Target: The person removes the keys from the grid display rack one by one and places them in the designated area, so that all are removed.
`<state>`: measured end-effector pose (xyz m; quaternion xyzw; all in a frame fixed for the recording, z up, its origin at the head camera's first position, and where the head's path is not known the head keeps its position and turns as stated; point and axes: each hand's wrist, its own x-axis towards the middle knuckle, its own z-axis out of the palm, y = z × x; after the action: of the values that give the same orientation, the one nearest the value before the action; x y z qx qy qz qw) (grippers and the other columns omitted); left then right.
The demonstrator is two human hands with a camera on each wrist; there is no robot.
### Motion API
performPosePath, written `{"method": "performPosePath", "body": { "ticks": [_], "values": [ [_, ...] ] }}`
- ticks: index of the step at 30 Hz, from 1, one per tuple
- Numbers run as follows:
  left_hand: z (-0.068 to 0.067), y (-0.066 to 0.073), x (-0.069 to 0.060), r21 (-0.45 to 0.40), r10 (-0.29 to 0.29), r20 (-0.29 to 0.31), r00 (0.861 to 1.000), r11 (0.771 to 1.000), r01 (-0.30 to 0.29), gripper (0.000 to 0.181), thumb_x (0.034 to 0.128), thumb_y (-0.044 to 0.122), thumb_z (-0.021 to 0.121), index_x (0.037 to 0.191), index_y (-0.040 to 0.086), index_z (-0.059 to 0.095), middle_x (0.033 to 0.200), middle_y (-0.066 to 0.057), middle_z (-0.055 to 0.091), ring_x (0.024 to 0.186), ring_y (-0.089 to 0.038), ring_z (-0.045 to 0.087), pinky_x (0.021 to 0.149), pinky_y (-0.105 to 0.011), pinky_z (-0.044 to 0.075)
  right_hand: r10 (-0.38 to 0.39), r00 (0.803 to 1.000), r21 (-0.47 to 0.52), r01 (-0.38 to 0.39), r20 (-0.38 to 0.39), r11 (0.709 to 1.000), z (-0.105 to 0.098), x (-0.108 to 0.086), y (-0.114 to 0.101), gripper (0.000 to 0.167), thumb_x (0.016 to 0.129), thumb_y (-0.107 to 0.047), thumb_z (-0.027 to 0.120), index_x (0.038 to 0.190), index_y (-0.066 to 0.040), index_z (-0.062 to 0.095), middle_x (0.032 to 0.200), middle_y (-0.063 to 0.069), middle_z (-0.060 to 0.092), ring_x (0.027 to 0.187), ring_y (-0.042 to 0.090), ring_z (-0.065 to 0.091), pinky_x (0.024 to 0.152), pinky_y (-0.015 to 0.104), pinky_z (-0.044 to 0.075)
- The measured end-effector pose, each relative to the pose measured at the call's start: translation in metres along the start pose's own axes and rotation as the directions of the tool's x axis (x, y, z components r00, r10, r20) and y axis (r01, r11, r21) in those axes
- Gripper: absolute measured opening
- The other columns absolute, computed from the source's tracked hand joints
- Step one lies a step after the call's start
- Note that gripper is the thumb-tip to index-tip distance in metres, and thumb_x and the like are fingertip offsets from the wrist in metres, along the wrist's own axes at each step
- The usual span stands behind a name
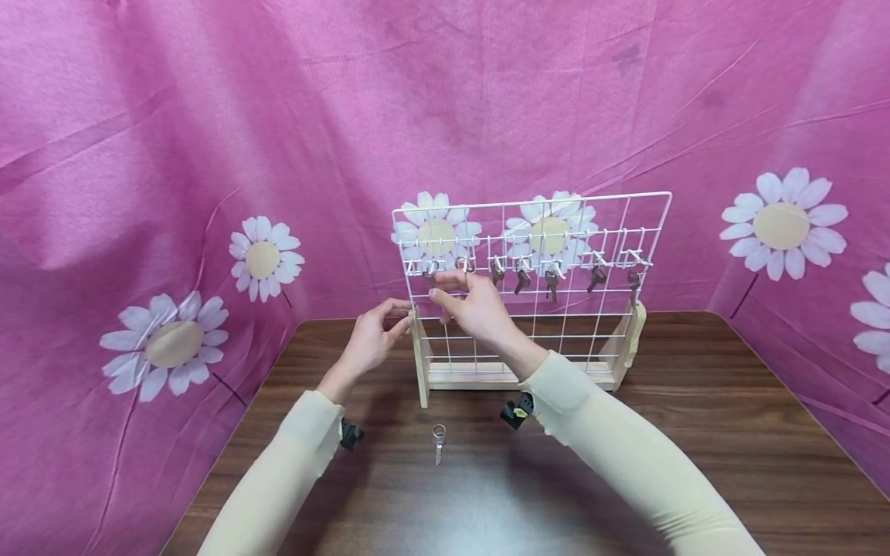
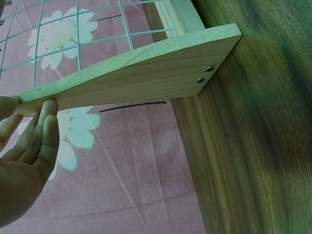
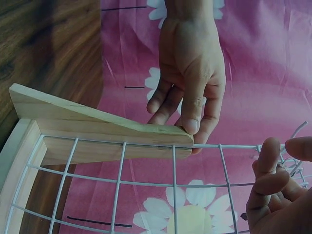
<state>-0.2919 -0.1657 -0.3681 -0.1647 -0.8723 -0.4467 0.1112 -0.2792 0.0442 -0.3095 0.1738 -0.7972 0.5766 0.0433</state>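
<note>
Pinching wooden side support (image 2: 146, 73) near its top: left hand (image 1: 365, 340). Right hand (image 1: 481, 310), fingers bent, at left end of wire rack (image 1: 480, 377); can't tell if gripping anything. Hanging keys (image 1: 552, 286) on hooks (image 1: 633, 257); loose ringed key (image 1: 439, 444) on counter (image 1: 695, 432), in front of rack.

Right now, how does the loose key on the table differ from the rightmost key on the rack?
Pose: the loose key lies flat on the table, while the rightmost key hangs on the rack.
Look: the loose key appears bright and silvery; the rightmost key appears darker.
Place: the loose key is in front of the rack's left part; the rightmost key is up at its right end.
Shared: neither is being held.
</note>
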Motion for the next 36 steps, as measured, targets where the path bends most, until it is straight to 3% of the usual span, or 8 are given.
{"method": "performPosePath", "body": {
  "ticks": [9,17,21,26,34,36],
  "values": [
    [0.0002,-0.0012,0.0007,-0.010,-0.011,0.000,1.000,1.000,0.011,0.025,0.0979,0.016,0.065,0.121,0.008,0.066,0.113,-0.017,0.074,0.091,-0.029,0.075,0.078,-0.036,0.064,-0.001,1.000,0.011,0.001,-0.019,1.000,0.0024,-0.0007,0.0013,0.033,0.095,-0.023,0.068,0.123,-0.006,0.066,0.108,0.012,0.073,0.060,0.014,0.065,0.053,0.024,0.049],
    [0.0001,-0.0006,0.0006,0.001,-0.004,-0.008,1.000,1.000,0.004,0.024,0.0976,0.016,0.065,0.121,0.008,0.066,0.112,-0.016,0.075,0.090,-0.028,0.075,0.075,-0.031,0.063,-0.033,0.998,0.037,0.035,-0.049,0.999,0.0020,-0.0013,-0.0003,0.021,0.095,-0.023,0.068,0.110,-0.009,0.071,0.084,0.008,0.069,0.067,0.033,0.065,0.055,0.023,0.050],
    [0.0005,0.0001,0.0004,-0.008,0.003,-0.008,1.000,1.000,-0.003,0.025,0.0978,0.015,0.065,0.121,0.007,0.066,0.113,-0.018,0.074,0.091,-0.029,0.075,0.076,-0.031,0.063,-0.046,0.998,0.041,0.048,-0.049,0.998,0.0004,-0.0024,-0.0009,0.017,0.095,-0.022,0.068,0.105,-0.010,0.072,0.073,0.003,0.064,0.062,0.026,0.061,0.051,0.023,0.045],
    [0.0002,0.0001,0.0004,-0.015,0.007,-0.007,1.000,1.000,-0.007,0.025,0.0980,0.015,0.065,0.122,0.006,0.065,0.113,-0.018,0.074,0.093,-0.033,0.075,0.077,-0.031,0.063,-0.063,0.997,0.028,0.064,-0.038,0.998,-0.0016,-0.0026,-0.0011,0.013,0.094,-0.022,0.069,0.101,-0.011,0.071,0.071,0.003,0.065,0.055,0.013,0.056,0.049,0.023,0.043],
    [0.0001,0.0006,-0.0002,-0.001,0.000,-0.008,1.000,1.000,0.000,0.025,0.0980,0.015,0.065,0.122,0.007,0.065,0.113,-0.017,0.074,0.091,-0.028,0.075,0.077,-0.032,0.063,-0.032,0.999,0.054,0.034,-0.028,0.998,-0.0051,-0.0058,-0.0048,0.014,0.092,-0.022,0.072,0.099,-0.010,0.070,0.072,-0.001,0.069,0.053,0.013,0.057,0.047,0.022,0.043],
    [0.0000,0.0015,-0.0008,-0.003,0.000,-0.009,1.000,1.000,0.000,0.025,0.0978,0.015,0.065,0.122,0.007,0.065,0.113,-0.018,0.074,0.091,-0.028,0.075,0.077,-0.032,0.063,-0.024,0.999,0.060,0.025,-0.030,0.998,-0.0057,-0.0071,-0.0066,0.016,0.091,-0.022,0.073,0.100,-0.010,0.070,0.073,-0.001,0.069,0.054,0.019,0.060,0.047,0.022,0.044]
  ]
}}
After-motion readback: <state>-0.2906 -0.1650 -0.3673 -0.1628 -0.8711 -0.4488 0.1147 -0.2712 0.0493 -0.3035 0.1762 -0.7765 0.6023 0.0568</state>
